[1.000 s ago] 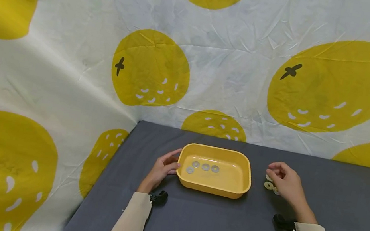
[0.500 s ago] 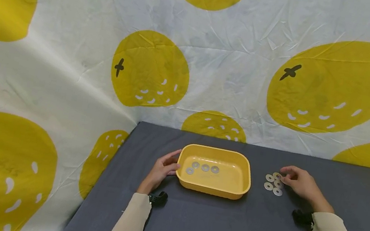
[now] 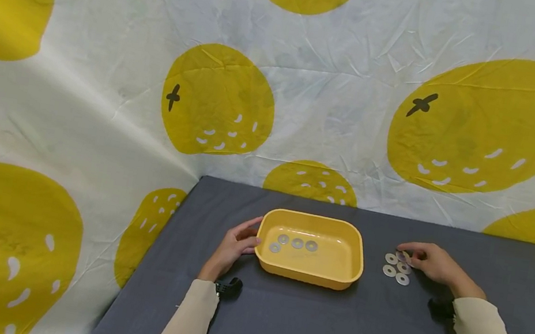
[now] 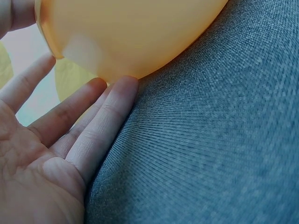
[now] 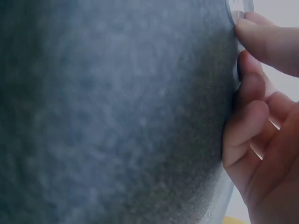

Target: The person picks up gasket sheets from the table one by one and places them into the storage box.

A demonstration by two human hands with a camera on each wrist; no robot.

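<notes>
Here, four washers (image 3: 294, 243) in tray (image 3: 337, 260)

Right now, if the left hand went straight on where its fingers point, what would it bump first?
The tray. The left hand's fingertips look to be touching its end wall, so there's probably no gap. Four washers lie past that wall, inside.

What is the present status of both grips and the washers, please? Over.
Left grip touching left end of yellow tray. Right grip seemingly pinching one washer of loose cluster. Four washers in tray. No obstacle seen between cluster and tray.
</notes>
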